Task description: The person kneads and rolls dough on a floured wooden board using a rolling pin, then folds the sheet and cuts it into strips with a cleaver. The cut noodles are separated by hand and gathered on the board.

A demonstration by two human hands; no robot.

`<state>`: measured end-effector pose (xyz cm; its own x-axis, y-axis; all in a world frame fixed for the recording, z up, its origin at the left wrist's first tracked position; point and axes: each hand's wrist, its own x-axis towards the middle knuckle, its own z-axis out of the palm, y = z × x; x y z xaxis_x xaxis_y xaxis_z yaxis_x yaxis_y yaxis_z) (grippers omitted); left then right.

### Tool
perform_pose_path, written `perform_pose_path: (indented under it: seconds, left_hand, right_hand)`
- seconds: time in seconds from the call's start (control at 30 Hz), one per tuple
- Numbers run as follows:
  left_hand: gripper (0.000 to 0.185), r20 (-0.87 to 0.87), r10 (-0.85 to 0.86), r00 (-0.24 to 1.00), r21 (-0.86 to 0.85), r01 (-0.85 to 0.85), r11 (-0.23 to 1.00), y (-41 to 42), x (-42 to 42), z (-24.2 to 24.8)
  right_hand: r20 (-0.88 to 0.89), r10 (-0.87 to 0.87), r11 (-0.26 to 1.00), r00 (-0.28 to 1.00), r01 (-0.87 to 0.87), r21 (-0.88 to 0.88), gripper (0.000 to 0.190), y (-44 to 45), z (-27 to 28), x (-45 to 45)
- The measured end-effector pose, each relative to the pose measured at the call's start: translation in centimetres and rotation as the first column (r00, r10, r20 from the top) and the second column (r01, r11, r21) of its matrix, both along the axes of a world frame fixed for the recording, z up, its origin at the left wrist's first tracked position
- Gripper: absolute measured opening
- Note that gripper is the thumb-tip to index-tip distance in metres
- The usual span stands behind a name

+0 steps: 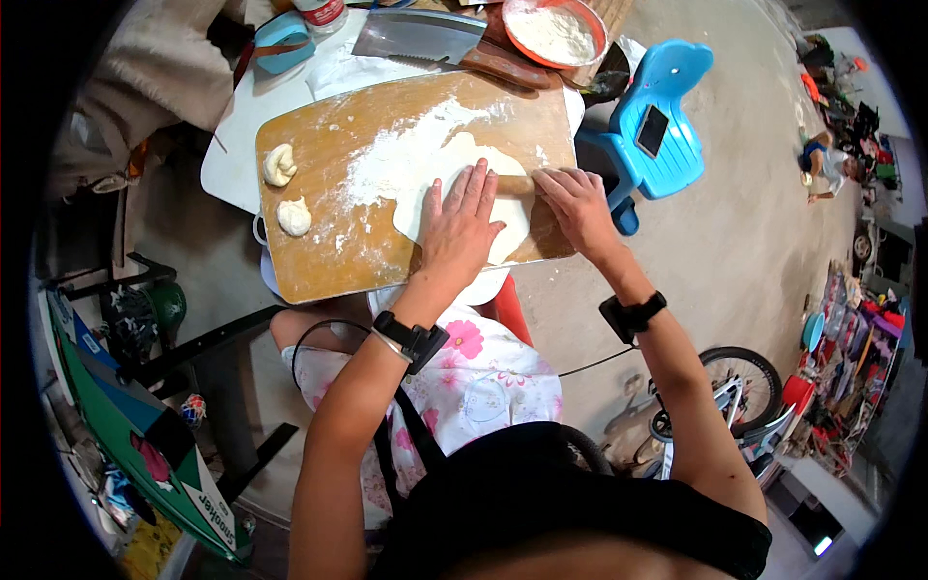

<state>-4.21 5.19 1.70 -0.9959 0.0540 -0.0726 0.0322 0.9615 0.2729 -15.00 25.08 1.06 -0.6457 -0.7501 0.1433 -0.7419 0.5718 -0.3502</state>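
Note:
A wide, thin sheet of dough (413,217) lies on a floured wooden board (362,268). Across its right part runs a wooden rolling pin (515,185). My right hand (576,206) has its fingers curled over the pin's right end, near the board's right edge. Flat over the dough and the pin's left end is my left hand (460,217), fingers stretched out and slightly apart. How far the pin reaches beneath it is hidden. Two small dough lumps, a twisted one (279,165) and a rounder one (293,217), sit at the board's left side.
Beyond the board lie a cleaver (420,35) and an orange bowl of flour (554,32). A blue plastic chair (663,116) at the right bears a phone (652,131). Left stands a green folded panel (123,428); a bicycle (739,391) and a distant person (830,163) are to the right.

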Motion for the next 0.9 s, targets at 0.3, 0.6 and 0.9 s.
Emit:
perform_pose_path:
  seconds: [0.3,0.6,0.9]
  left_hand:
    - [0.065,-0.029,0.054,0.998,-0.089,-0.056,0.994,-1.6,-10.9,-0.9]
    - [0.068,0.000,-0.050,0.999,-0.100,0.049,0.994,-1.6,-3.9,-1.2]
    - [0.064,-0.050,-0.021,0.999,-0.043,0.019,0.999,-1.5,-14.1,-1.3]
  right_hand:
    - [-0.268,-0.416,0.901,0.869,0.434,0.008,0.040,-4.1,-3.3,-4.4]
    - [0.019,-0.367,0.917,0.930,0.358,0.178,0.066,-2.5,-2.2,3.8]
    - [-0.149,-0.309,0.951,0.939,0.300,-0.076,0.041,-1.8,-1.9,-2.9]
